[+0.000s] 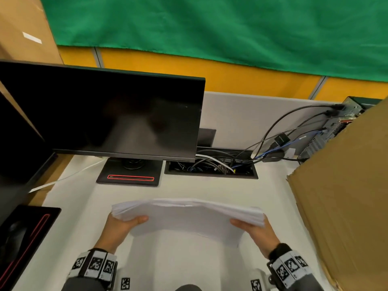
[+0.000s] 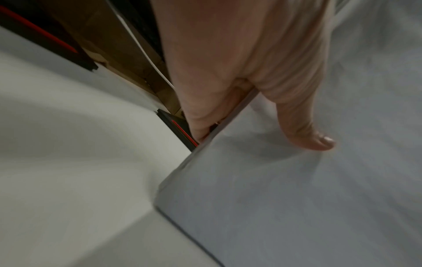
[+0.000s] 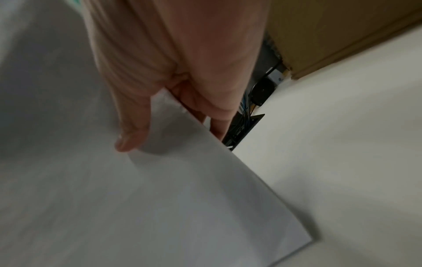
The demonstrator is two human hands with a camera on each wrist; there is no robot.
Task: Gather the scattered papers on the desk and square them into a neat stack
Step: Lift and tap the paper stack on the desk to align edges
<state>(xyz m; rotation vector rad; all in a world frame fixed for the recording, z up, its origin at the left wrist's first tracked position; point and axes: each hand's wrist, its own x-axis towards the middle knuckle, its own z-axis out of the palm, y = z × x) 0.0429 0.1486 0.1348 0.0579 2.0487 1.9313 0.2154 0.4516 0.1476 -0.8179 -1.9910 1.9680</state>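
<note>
A bundle of white papers (image 1: 186, 219) stands on its long edge on the white desk (image 1: 189, 190), near the front middle, its top edges fanned and uneven. My left hand (image 1: 123, 225) grips its left end, thumb on the near face. My right hand (image 1: 249, 226) grips the right end the same way. In the left wrist view the thumb lies on the paper (image 2: 297, 189) and the fingers (image 2: 198, 115) reach behind the sheets. In the right wrist view the thumb presses the near sheet (image 3: 160, 198) with the fingers (image 3: 217, 122) behind it.
A dark monitor (image 1: 105, 114) on a black stand (image 1: 130, 175) is at the back left. A cable tray (image 1: 212, 166) and loose cables (image 1: 273, 139) lie behind the papers. A big cardboard box (image 1: 346, 196) stands at the right. A black mouse pad (image 1: 25, 234) lies at the left.
</note>
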